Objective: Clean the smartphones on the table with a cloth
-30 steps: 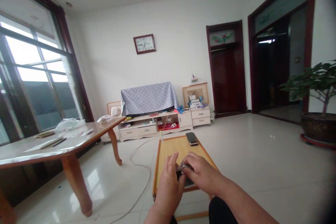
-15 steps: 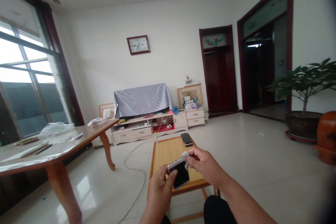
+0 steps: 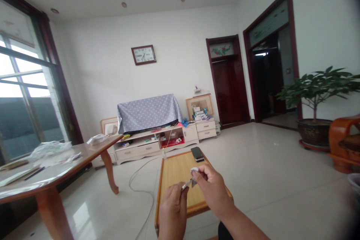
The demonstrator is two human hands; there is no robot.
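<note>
My left hand (image 3: 173, 206) is closed around a phone (image 3: 186, 185), which shows edge-on with only its silver rim visible. Above it, my right hand (image 3: 209, 189) pinches a small white piece (image 3: 194, 171) at the phone's upper end; I cannot make out what the piece is. Both hands hover over a small low wooden table (image 3: 174, 172). A second, dark phone (image 3: 197, 153) lies flat at that table's far right corner.
A larger glossy wooden table (image 3: 50, 174) with papers and plastic bags stands at the left. A white cable (image 3: 140, 191) trails across the tiled floor. A TV cabinet with a covered screen (image 3: 149, 112) lines the far wall. A potted plant (image 3: 315, 120) and a wooden chair (image 3: 344, 142) stand at the right.
The phone has turned from screen-up to edge-on in my left hand. My right hand stays pinched at its top end. The view has swung to the right.
</note>
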